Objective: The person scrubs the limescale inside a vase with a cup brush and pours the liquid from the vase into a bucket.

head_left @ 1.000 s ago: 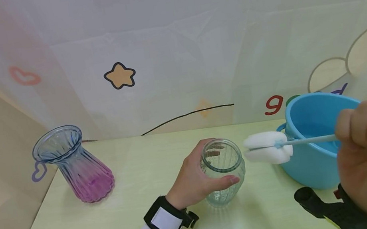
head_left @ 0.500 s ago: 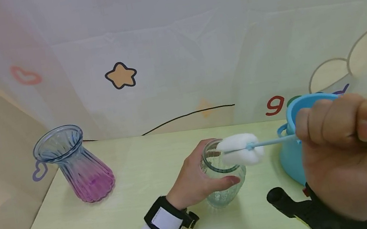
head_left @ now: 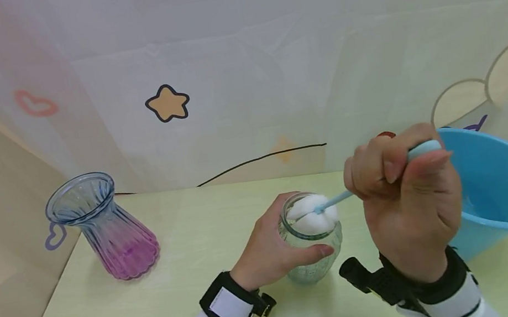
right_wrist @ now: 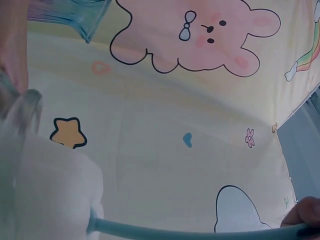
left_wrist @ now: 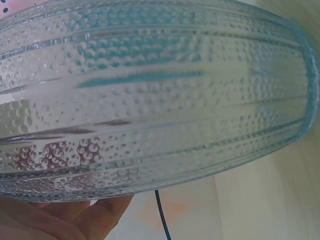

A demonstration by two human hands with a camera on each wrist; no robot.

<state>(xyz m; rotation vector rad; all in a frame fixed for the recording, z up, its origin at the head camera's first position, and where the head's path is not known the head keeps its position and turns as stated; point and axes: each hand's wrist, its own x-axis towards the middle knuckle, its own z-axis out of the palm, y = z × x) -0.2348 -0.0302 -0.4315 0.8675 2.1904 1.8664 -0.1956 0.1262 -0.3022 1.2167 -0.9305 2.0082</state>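
Head view: left hand wraps round the clear ribbed glass jar, thumb on its near side, fingers curled behind; jar stands upright on the table, about mid-width, near the front edge. Right hand is fisted tight on the light-blue handle of a sponge brush; white sponge head sits in the jar mouth, handle slanting up-right into the fist. Blue plastic basin just beside the right hand, toward the right edge, tipped w/ its opening facing the camera. Purple-tinted fluted vase upright near the back-left corner, well apart from the jar. Cartoon-print curtain behind the table.

Left wrist view: jar wall fills the frame, fingers under it. Right wrist view: sponge & handle close up.
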